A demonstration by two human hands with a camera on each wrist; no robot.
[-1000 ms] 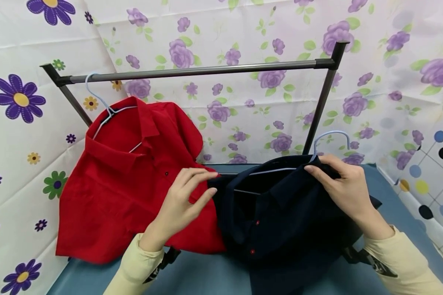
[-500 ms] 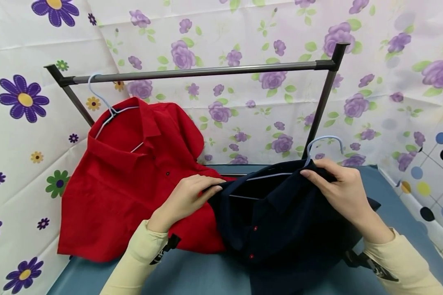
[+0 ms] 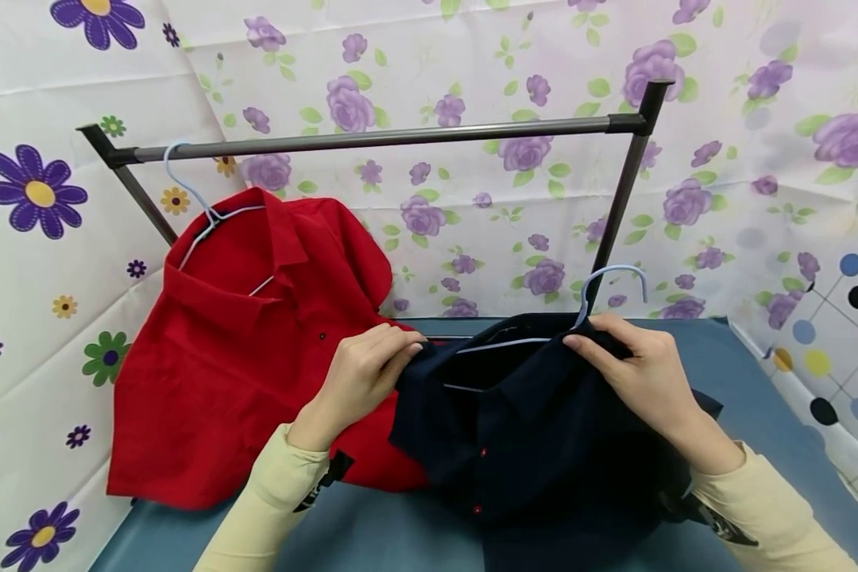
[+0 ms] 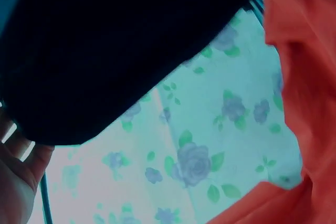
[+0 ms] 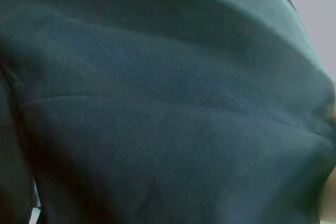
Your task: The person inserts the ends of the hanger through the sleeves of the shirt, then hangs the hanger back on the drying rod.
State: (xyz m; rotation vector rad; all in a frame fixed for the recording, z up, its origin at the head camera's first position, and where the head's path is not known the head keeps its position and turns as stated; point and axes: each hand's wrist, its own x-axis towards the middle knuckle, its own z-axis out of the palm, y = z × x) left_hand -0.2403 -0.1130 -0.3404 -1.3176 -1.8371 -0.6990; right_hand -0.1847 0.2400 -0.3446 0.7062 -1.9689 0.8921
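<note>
A dark navy shirt point(image 3: 536, 429) with red buttons is held up between both hands, a pale blue hanger point(image 3: 504, 344) inside its collar. The hanger's hook rises free above the collar, beside the right hand. My left hand point(image 3: 361, 373) pinches the shirt's shoulder on the left. At the collar near the hook, my right hand point(image 3: 639, 373) grips the cloth between thumb and fingers. Dark cloth fills most of the right wrist view. In the left wrist view, the navy shirt point(image 4: 115, 51) hangs from the fingertips.
A metal clothes rack point(image 3: 372, 139) stands behind the hands. On its left end hangs a red shirt point(image 3: 272, 349) on a pale blue hanger point(image 3: 193, 187), partly behind the left hand. Blue cloth point(image 3: 379, 528) covers the table. Flowered sheets point(image 3: 465, 71) form the backdrop.
My left hand has closed its fingers on the navy shirt's left shoulder. My right hand, with collar and hanger hook, has moved a little left and down.
</note>
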